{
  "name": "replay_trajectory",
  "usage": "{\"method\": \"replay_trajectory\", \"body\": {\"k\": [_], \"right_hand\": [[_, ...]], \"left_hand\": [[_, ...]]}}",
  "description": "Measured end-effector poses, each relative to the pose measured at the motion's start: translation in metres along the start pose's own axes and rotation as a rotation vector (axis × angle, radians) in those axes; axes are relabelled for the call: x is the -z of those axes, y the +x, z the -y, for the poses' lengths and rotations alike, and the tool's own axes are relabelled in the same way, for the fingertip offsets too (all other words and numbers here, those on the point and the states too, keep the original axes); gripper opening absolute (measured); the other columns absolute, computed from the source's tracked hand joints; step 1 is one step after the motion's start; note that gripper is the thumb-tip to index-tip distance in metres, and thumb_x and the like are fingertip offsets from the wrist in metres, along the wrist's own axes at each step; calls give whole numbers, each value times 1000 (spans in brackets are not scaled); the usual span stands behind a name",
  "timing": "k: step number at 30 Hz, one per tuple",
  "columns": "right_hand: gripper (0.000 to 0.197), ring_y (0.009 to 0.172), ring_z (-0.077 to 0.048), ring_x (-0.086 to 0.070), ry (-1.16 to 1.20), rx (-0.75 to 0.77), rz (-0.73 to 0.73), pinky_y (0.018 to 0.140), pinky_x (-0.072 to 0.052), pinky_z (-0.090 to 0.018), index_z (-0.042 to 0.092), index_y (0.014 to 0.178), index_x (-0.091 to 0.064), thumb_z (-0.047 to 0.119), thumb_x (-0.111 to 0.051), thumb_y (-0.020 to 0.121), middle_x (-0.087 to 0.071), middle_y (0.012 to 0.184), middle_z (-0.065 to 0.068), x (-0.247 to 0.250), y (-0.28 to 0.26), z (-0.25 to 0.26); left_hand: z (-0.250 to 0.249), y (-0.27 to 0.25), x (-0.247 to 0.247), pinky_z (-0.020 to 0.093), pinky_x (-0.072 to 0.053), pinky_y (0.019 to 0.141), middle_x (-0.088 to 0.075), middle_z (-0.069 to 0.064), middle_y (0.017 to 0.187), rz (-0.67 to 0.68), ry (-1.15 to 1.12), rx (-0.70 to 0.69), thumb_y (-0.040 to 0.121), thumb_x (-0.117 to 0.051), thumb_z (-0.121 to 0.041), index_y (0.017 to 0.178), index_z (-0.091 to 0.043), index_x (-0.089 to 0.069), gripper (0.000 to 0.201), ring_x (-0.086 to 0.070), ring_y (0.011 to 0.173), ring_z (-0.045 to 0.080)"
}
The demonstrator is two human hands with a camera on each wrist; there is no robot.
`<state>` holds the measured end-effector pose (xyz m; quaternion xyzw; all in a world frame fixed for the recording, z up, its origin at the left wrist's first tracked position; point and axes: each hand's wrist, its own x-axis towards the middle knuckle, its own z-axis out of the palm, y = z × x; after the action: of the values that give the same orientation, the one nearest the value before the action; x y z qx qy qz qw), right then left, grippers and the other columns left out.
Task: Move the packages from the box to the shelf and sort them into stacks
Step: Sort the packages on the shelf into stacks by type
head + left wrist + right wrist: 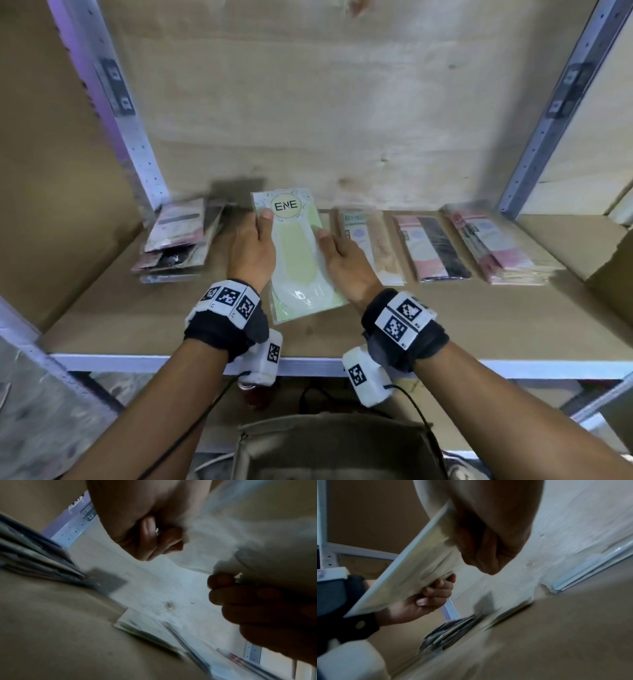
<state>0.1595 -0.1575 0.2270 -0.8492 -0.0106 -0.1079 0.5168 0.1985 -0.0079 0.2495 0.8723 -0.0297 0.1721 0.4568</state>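
Note:
A pale green package (298, 253) marked ENE hangs above the shelf board (445, 318), held from both sides. My left hand (251, 246) grips its left edge, thumb on top near the label. My right hand (342, 260) grips its right edge, thumb on the face. In the right wrist view the package (412, 572) slants across, with my left hand's fingers (435, 592) curled under it. The left wrist view shows the underside of the package (248, 534) and my right hand's fingers (240, 601) beneath it. On the shelf lie a loose pile (178, 240) at left and three stacks (370, 246), (435, 250), (496, 246) at right.
Perforated metal uprights (137, 137), (548, 120) flank the shelf, and a plywood back panel (342, 102) closes it. The shelf's metal front edge (513, 368) runs below my wrists. An open cardboard box (335, 445) sits under the shelf, directly beneath my arms.

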Motion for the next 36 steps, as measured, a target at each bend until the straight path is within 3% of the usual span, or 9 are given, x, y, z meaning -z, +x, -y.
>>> {"method": "replay_trajectory", "body": {"k": [2, 4, 6, 9, 15, 21, 26, 29, 36], "right_hand": [[50, 70, -14, -57, 36, -15, -69, 63, -41, -26, 24, 74, -62, 54, -32, 102, -62, 70, 12, 2, 1, -5], [50, 94, -12, -63, 171, -61, -74, 84, -47, -27, 22, 106, -72, 55, -35, 101, -72, 99, 9, 5, 3, -10], [54, 120, -14, -59, 274, -81, -64, 103, -42, -29, 17, 133, -62, 53, -36, 100, -66, 126, 8, 8, 5, -13], [53, 119, -17, -61, 279, -85, -94, 109, -43, -39, 12, 129, -64, 50, -37, 102, -67, 124, 1, 10, 8, -17], [54, 110, -28, -64, 219, -77, -281, 102, -48, -45, 0, 111, -67, 43, -35, 105, -70, 114, -14, 20, 13, -18], [53, 85, -18, -57, 23, -106, -295, 80, -41, -26, 8, 108, -69, 45, -32, 105, -63, 91, -1, 22, 14, -19], [57, 120, -31, -60, 167, -179, -198, 106, -45, -47, 6, 126, -64, 47, -33, 103, -66, 126, -14, 22, 25, -29], [58, 124, -32, -58, 156, -185, -154, 108, -43, -49, 8, 134, -59, 49, -32, 103, -64, 130, -14, 24, 28, -29], [34, 95, -27, -70, 126, -253, 222, 67, -57, -33, 11, 109, -63, 38, -71, 89, -72, 110, -9, 47, 38, -13]], "left_hand": [[-6, 0, -2, 21, -25, 57, -63, 12, 106, 19, 0, 24, 107, -26, -41, 119, -7, -62, 52, -41, 76, 16], [-9, 2, -6, 16, -29, 56, -66, 8, 117, 38, -40, 64, 107, -26, -43, 123, -13, -64, 51, -44, 80, 12], [-9, 4, -13, 0, -32, 48, -67, -8, 98, 41, -140, 92, 106, -30, -43, 116, -16, -69, 48, -52, 63, -3], [-3, 6, -22, 0, -39, 52, -66, -9, 80, 34, -299, 114, 104, -36, -46, 94, -16, -70, 46, -59, 63, -6], [0, 8, -32, 32, -50, 71, -71, 18, 91, 262, -164, 94, 97, -27, -67, 95, 2, -68, 80, -66, 86, 34], [2, -1, -41, 28, -26, 48, -47, 2, 59, 140, -55, 34, 101, -34, -55, 58, -11, -42, 63, -40, 53, 17], [9, 0, -49, 30, -35, 62, -52, 8, 71, 137, -298, 105, 99, -40, -57, 79, 12, -54, 73, -44, 66, 19], [9, 1, -50, 31, -29, 57, -43, 6, 63, 115, -287, 82, 99, -42, -54, 62, 3, -42, 68, -36, 62, 20], [14, 26, -37, 31, -28, 51, -48, 12, 66, 131, -78, 51, 102, -39, -49, 68, -5, -47, 56, -41, 63, 26]]}}
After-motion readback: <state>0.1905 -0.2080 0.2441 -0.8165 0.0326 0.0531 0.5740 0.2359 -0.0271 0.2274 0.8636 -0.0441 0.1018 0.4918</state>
